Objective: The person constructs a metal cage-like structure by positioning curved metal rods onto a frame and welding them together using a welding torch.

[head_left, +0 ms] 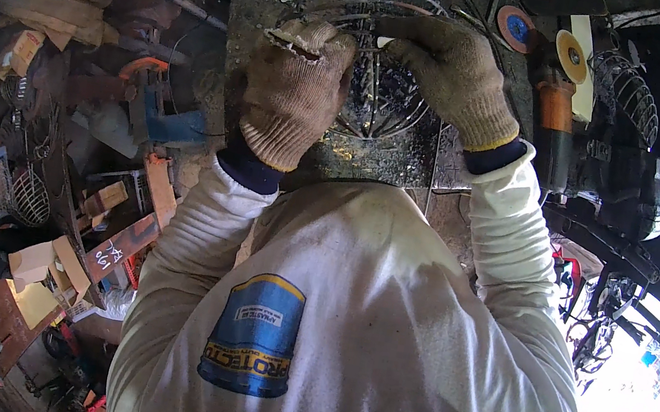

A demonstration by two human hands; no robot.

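A round wire frame (371, 118) of bent metal rods lies on the dark, grimy work surface (329, 158). My left hand (298, 80), in a brown knit glove torn across the back, is closed on the frame's left side, its fingertips mostly hidden. From the right, my right hand (454, 75) reaches over the frame, its gloved fingers bent and pinching at the rods near the centre. A small whitish spot shows at those fingertips; I cannot make out what it is. Both gloves are close together, with the frame's rods showing between and beyond them.
An angle grinder (555, 112) with a yellowish disc stands right of my right hand, beside a reddish-brown disc (513, 28). More curved wirework (636, 99) is at the far right. Left of the bench are a blue tool (167, 118), an open cardboard box (49, 265) and cloth (56, 3).
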